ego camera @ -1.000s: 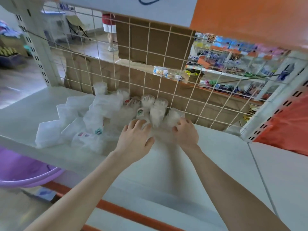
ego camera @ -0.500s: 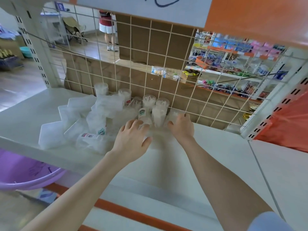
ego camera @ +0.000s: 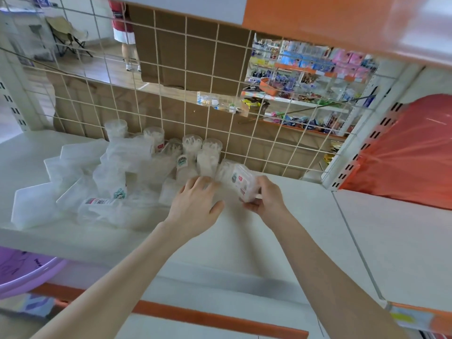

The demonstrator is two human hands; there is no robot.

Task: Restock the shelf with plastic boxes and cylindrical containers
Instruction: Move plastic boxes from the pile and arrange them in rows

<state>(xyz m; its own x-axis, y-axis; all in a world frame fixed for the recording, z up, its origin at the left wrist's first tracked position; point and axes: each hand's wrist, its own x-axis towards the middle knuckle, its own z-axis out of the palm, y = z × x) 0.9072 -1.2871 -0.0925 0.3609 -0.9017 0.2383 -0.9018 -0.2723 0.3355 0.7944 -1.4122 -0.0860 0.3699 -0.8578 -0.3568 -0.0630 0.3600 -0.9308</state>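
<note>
My right hand (ego camera: pixel 267 200) gripped a tilted clear container (ego camera: pixel 241 183) at the right edge of the pile (ego camera: pixel 110 174) on the shelf (ego camera: pixel 281 241) — probably to stand it upright — while my left hand (ego camera: pixel 195 204) lay flat, unclenched, steadying its neighbours.

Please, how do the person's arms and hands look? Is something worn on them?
Both forearms are bare up to the picture's lower edge; no sleeve is in view. The left hand and the right hand wear no gloves, and no ring, watch or bracelet shows at fingers or wrists.
</note>
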